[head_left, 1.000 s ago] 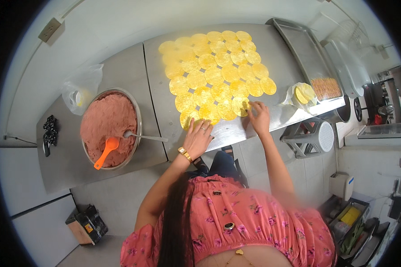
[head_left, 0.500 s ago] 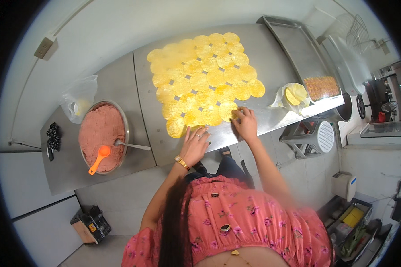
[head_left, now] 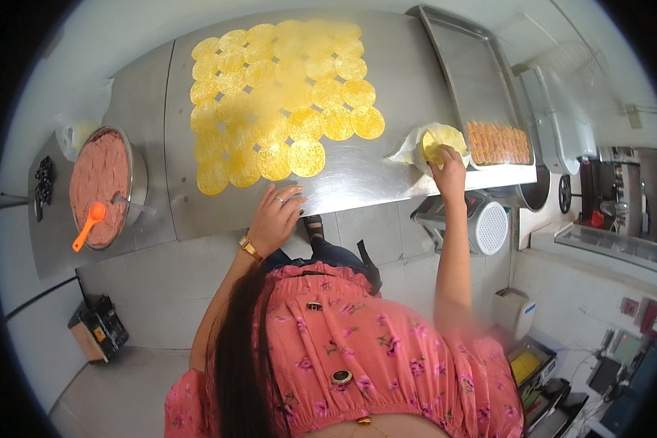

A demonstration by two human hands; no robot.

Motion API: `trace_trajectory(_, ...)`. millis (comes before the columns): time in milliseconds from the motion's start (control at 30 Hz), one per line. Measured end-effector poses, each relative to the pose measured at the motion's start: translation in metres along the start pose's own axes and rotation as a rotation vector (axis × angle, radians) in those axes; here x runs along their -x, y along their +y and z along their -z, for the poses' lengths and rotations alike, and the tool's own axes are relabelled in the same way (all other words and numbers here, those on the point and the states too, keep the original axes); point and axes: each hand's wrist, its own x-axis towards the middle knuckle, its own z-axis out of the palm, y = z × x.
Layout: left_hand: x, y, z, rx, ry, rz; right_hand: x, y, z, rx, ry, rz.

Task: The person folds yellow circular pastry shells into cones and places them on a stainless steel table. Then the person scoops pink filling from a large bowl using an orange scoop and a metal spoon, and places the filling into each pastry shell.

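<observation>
Flat yellow tortillas (head_left: 305,124) lie edge to edge in rows on the metal table; a blurred patch covers part of them. At the right, my right hand (head_left: 449,174) reaches to a small tortilla stack (head_left: 439,139) in a whitish wrapper (head_left: 409,148). Its fingers are curled over the stack's near edge and pinch at the top tortilla. My left hand (head_left: 276,215) rests at the table's front edge, just below the nearest row. Its fingers are stretched out and hold nothing.
On the left stands a large bowl (head_left: 137,182) of pink ground-meat paste (head_left: 101,175), with an orange scoop (head_left: 89,225) and a metal spoon (head_left: 133,203). A metal tray (head_left: 474,80) holding rolled orange-brown pieces (head_left: 498,144) sits at the right. A grey stool (head_left: 487,226) stands below.
My right hand has left the last tortilla of the front row and moved right to the wrapped stack. My left hand stays near the front row. The whole view has shifted right.
</observation>
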Motion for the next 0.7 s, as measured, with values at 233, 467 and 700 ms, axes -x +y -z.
trace_trajectory(233, -0.009, 0.020, -0.021, 0.040, 0.052, 0.029, 0.007, 0.022, -0.011, -0.096, 0.000, 0.076)
trace_trajectory(467, -0.019, 0.038, -0.028, 0.300, 0.174, 0.114, -0.005, 0.035, -0.009, -0.243, 0.151, -0.083)
trace_trajectory(700, -0.034, 0.047, -0.020, 0.564, 0.215, 0.209, -0.030, 0.042, 0.012, -0.204, 0.208, -0.366)
